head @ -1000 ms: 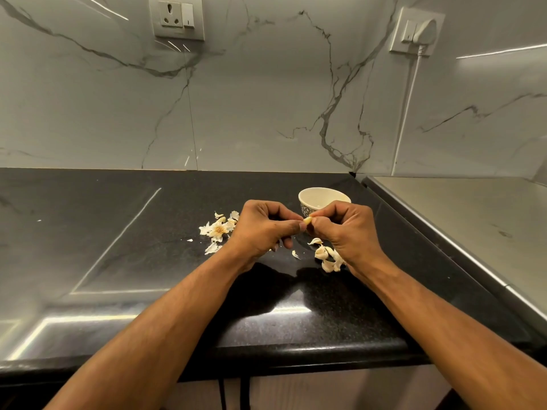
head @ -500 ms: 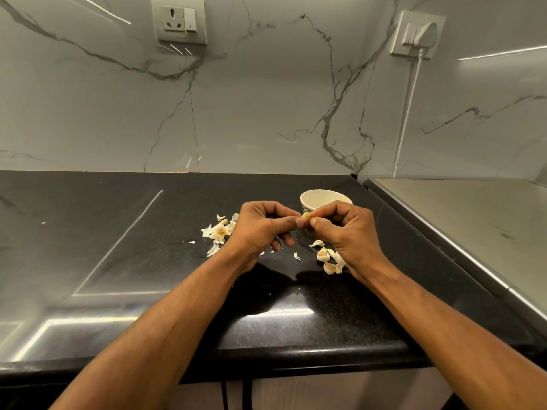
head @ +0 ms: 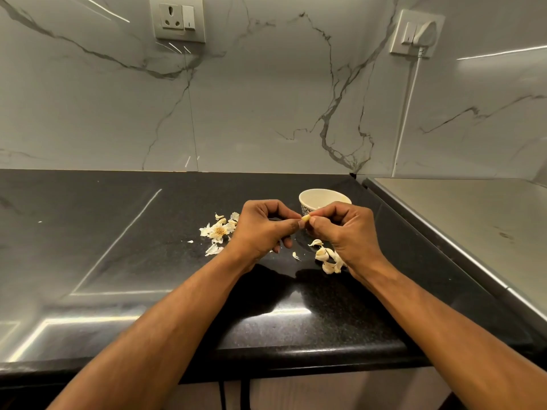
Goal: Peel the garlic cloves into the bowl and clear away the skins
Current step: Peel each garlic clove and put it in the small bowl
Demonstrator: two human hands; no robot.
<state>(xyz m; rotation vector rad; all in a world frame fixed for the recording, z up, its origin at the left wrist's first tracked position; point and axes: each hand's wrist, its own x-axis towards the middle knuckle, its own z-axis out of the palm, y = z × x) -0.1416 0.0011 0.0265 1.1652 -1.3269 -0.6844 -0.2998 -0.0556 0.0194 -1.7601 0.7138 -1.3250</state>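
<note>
My left hand [head: 262, 229] and my right hand [head: 343, 232] meet above the black counter, both pinching one small yellowish garlic clove [head: 305, 218] between thumbs and fingertips. Just behind them stands a small cream bowl [head: 319, 196]; its inside is hidden from here. A heap of papery skins with the garlic root base [head: 219, 230] lies left of my left hand. Several garlic cloves [head: 327, 258] lie under my right hand, partly covered by it.
Loose skin flakes [head: 296, 255] lie between my hands on the black counter [head: 118, 247]. A steel surface [head: 473, 226] adjoins on the right. Marble wall behind carries a socket [head: 177, 17] and a plugged-in socket [head: 417, 32] with a white cable.
Both hands have kept pinching the clove, with only small finger shifts. The view has tilted slightly, so everything sits a little lower in frame.
</note>
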